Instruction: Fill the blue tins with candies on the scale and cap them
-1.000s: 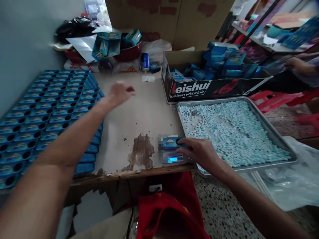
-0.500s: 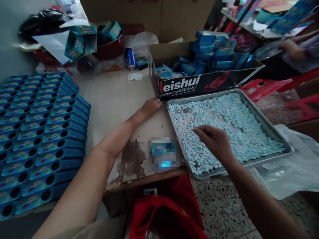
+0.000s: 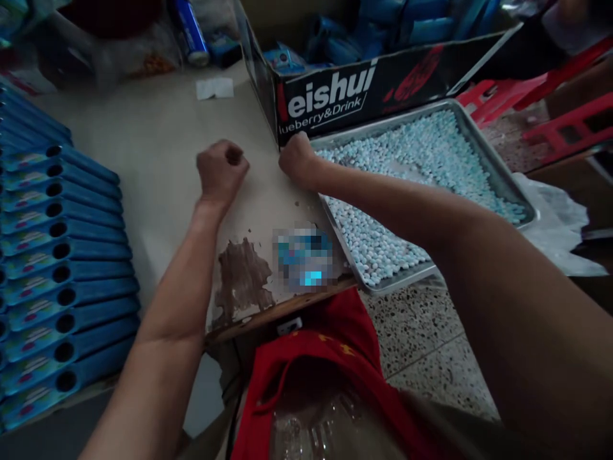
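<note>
My left hand (image 3: 223, 167) is raised over the pale tabletop, thumb and fingers curled round into a ring. What it holds, if anything, does not show. To its right is my right hand (image 3: 297, 160), closed in a fist by the near corner of a black carton (image 3: 330, 102). Its fingertips are turned out of sight, so its contents are hidden. My right forearm crosses above a metal tray (image 3: 402, 278) spread with small pale blue and white pieces (image 3: 383, 252), like coated candies. The two hands are apart.
Blue boxes with round holes (image 3: 62, 275) stand stacked at the left. More blue packs (image 3: 330, 41) fill the carton. A can (image 3: 189, 32) and a white paper slip (image 3: 214, 88) lie behind. A pixelated patch (image 3: 304, 259) covers something near the table edge. Red stools (image 3: 569, 121) stand at right.
My left hand has come away from the carton corner and curled up. My right hand has moved left from over the tray to beside that corner. The view has dipped and come closer.
</note>
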